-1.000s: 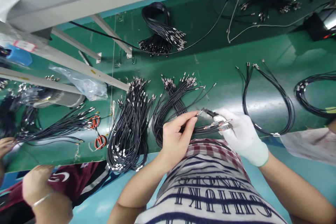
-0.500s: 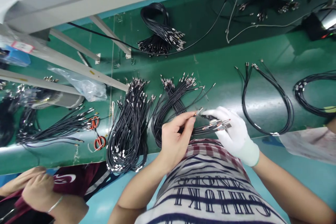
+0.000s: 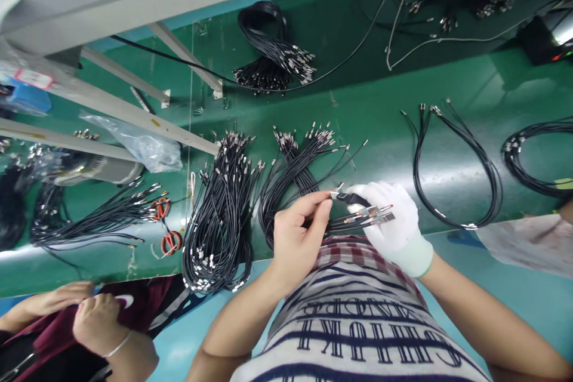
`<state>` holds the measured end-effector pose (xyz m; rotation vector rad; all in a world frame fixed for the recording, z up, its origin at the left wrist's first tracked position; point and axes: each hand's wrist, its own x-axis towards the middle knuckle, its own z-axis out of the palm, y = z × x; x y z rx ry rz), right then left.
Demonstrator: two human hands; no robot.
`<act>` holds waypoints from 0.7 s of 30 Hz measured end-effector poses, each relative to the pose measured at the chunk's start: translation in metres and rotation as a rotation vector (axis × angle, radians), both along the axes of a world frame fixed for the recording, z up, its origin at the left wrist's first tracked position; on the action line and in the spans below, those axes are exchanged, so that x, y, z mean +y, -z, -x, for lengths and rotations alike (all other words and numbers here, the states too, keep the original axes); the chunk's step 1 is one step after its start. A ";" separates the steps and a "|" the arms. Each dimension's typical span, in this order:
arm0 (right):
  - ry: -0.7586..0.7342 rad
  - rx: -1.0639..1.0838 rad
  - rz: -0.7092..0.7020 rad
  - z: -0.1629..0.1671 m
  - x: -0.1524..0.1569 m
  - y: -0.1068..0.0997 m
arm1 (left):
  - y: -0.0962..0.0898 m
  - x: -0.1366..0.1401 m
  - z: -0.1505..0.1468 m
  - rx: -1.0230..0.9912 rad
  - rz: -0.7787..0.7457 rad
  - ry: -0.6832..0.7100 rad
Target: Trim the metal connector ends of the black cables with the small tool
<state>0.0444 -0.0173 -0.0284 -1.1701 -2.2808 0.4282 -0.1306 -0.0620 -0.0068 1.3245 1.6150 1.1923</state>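
Observation:
My left hand [image 3: 301,230], bare, is closed, with thumb and index finger pinching the end of a black cable; a small silver connector [image 3: 340,186] shows just beyond the fingertips. My right hand [image 3: 391,221], in a white glove, is closed around a dark tool [image 3: 356,198] whose metal tip meets my left fingertips; its exact kind is unclear. Several black cables [image 3: 342,224] with silver connector ends also run under the gloved fingers, their plugs [image 3: 385,216] lying across the glove. Beyond my left hand, a crossed cable bundle [image 3: 295,170] rests on the green table [image 3: 376,95].
A thick cable bundle [image 3: 219,209] lies left of my hands, beside orange-handled scissors [image 3: 170,243]. Looped cables [image 3: 495,191] sit on the right. A metal frame [image 3: 147,125] crosses the upper left. A co-worker's hands [image 3: 96,316] are at lower left.
The dark tool in my right hand has swung toward my left fingertips and now touches there. My gloved hand has shifted slightly left. The co-worker's hands have moved right.

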 end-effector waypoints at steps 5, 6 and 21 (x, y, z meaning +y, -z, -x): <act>0.163 0.068 -0.090 -0.004 0.005 -0.003 | 0.000 -0.001 0.001 -0.072 0.044 0.023; 0.158 0.073 -0.090 -0.004 0.005 -0.004 | 0.000 0.000 0.001 -0.078 0.049 0.024; 0.147 0.182 -0.010 -0.004 0.004 -0.001 | -0.002 0.001 0.002 -0.027 0.023 0.034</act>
